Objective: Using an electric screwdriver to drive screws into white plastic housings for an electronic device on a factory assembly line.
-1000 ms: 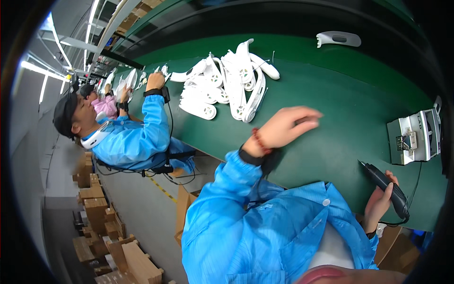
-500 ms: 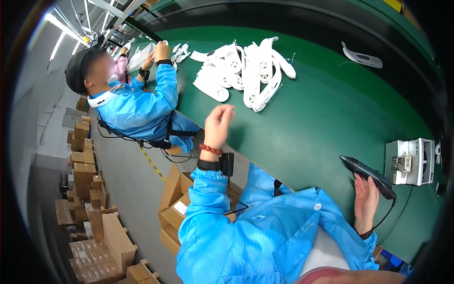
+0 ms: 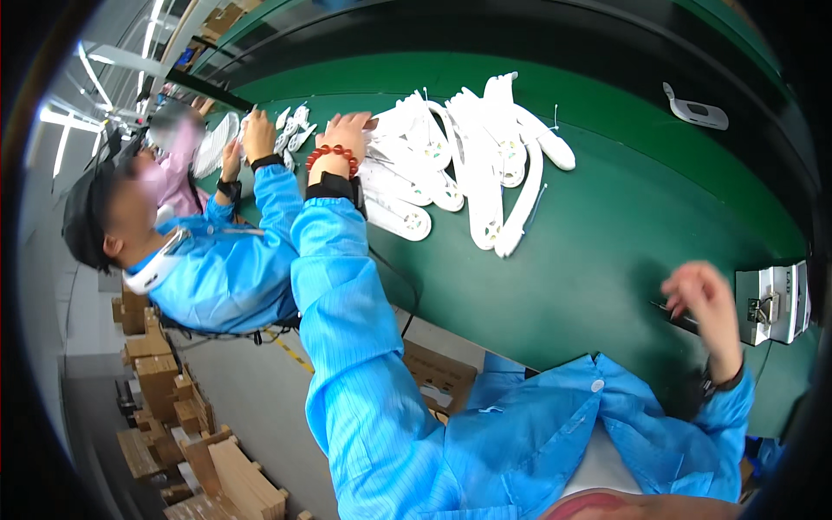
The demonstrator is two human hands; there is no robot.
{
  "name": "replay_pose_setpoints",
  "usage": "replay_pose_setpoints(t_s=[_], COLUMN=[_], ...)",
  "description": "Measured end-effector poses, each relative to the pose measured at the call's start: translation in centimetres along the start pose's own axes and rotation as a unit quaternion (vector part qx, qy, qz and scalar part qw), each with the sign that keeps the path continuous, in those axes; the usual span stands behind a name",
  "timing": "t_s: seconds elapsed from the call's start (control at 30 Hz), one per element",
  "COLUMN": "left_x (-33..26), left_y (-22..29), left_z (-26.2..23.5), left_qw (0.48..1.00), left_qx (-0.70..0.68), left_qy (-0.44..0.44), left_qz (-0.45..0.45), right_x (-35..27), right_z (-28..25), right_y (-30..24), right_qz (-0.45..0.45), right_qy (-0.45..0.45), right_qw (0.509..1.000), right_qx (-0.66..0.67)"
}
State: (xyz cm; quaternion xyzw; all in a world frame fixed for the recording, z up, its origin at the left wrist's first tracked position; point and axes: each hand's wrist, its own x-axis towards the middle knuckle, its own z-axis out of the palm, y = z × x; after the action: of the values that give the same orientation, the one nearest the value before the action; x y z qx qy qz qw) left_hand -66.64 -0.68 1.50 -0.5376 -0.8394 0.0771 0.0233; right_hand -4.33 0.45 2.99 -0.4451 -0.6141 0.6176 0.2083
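My left hand (image 3: 348, 132), with a red bead bracelet at the wrist, is stretched far out to the near-left edge of a pile of white curved plastic parts (image 3: 472, 160) on the green belt (image 3: 607, 225). Its fingers lie on one white part; whether they grip it is unclear. My right hand (image 3: 706, 299) is blurred and hovers with fingers apart just above the belt at the right. A dark hand-held scanner (image 3: 669, 310) lies partly hidden under it.
A white boxy device (image 3: 774, 303) stands at the right edge. A single white part (image 3: 698, 108) lies far back on the belt. A co-worker in a blue coat (image 3: 230, 260) sits at my left, a hand (image 3: 258, 134) on smaller white parts. Cardboard boxes (image 3: 165, 390) are stacked on the floor.
My left hand has swung out from near my body to the white pile. My right hand has let go of the dark scanner and lifted off it with fingers spread.
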Motion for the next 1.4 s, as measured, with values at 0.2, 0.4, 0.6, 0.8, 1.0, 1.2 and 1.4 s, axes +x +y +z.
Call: replay_pose_setpoints(t_s=[0.2, 0.4, 0.6, 0.8, 1.0, 1.2, 1.4], left_x=[2.2, 3.1, 3.4, 1.8, -3.7, -4.5, -5.9], left_y=[-1.3, -0.9, -1.3, -1.4, 4.4, 6.7, 4.9], left_z=[-0.3, -1.3, -1.6, -0.5, -1.2, -3.4, -1.7], left_qw=[0.993, 0.981, 0.97, 0.96, 0.917, 0.946, 0.95], left_qx=[0.006, 0.046, 0.024, -0.036, -0.056, 0.057, -0.187], left_qy=[-0.099, -0.113, -0.065, 0.2, 0.277, 0.305, 0.238], left_qz=[0.067, 0.149, 0.235, 0.195, 0.283, 0.092, 0.073], right_x=[15.6, 22.1, 25.5, 27.7, 29.2, 28.2, 27.9], right_z=[3.9, 10.5, 10.1, 12.9, 17.0, 18.8, 19.7], right_y=[-7.6, -4.7, -2.8, -5.5, -7.8, -9.0, -10.2], right_qz=[-0.071, -0.142, -0.068, -0.021, -0.055, -0.074, -0.124], right_qy=[-0.007, 0.027, 0.045, 0.016, -0.045, -0.108, -0.169], right_qw=[0.992, 0.968, 0.99, 0.991, 0.965, 0.965, 0.929], right_qx=[-0.104, -0.203, -0.116, -0.13, -0.254, -0.229, -0.303])
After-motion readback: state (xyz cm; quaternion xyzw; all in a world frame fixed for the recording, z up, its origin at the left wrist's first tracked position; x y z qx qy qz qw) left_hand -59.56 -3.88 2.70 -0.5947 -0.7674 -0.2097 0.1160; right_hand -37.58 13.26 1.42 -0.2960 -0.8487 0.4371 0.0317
